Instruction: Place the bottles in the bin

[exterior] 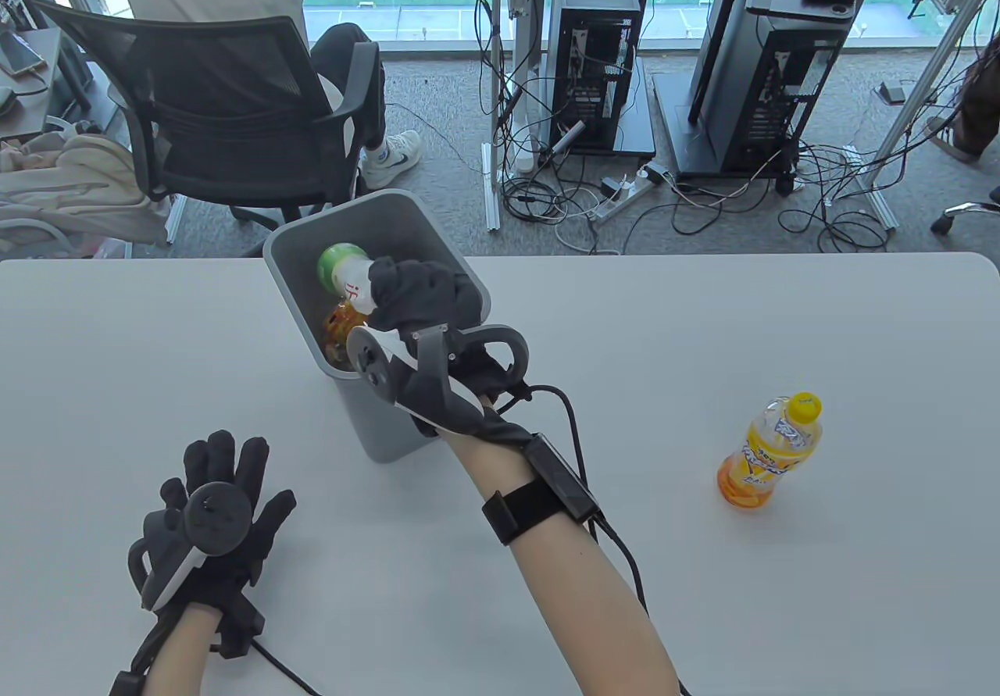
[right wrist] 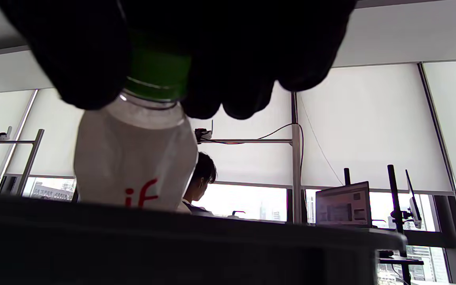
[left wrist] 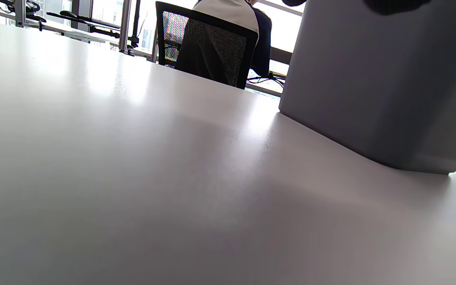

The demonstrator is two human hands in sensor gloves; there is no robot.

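A grey bin (exterior: 406, 219) stands at the table's far middle. My right hand (exterior: 391, 282) reaches over its rim and grips a white bottle (exterior: 351, 274) with green ends and red lettering, held in the bin's mouth. In the right wrist view my fingers (right wrist: 73, 59) close around its green cap (right wrist: 158, 75), and its body (right wrist: 133, 162) hangs behind the bin's dark rim (right wrist: 212, 233). An orange bottle (exterior: 341, 326) lies inside the bin. Another orange bottle (exterior: 769, 454) with a yellow cap stands on the table at the right. My left hand (exterior: 223, 493) rests flat, fingers spread, holding nothing.
The bin's wall (left wrist: 370, 79) fills the upper right of the left wrist view, standing on the white table (left wrist: 133, 178). A black office chair (exterior: 219, 110) with a seated person is behind the table's far edge. Computer towers and cables lie on the floor beyond.
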